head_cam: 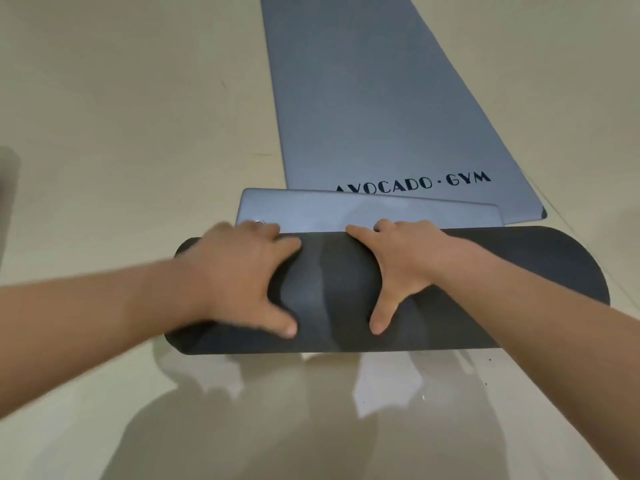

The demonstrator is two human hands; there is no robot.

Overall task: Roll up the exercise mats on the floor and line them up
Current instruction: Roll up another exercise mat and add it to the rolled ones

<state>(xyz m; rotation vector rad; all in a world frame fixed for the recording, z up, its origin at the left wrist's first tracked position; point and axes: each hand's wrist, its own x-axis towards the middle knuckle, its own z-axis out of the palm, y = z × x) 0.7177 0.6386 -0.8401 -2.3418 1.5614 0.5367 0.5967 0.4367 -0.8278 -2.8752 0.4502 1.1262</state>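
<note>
Roll (381, 299) lies crosswise on the floor (121, 116), nearest the camera. Left hand (239, 271) grips it left of centre, right hand (405, 268) right of centre, fingers over the far edge, thumbs on the near side. Unrolled tail (346, 211) runs ahead and overlaps the near end of the flat mat (381, 98), which extends away, offset right.

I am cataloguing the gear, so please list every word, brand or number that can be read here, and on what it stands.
"AVOCADO · GYM": dark capitals on the flat grey-blue exercise mat, at its near end; the first letter is partly hidden by the half-rolled dark-backed mat.
No other text shows anywhere.
</note>
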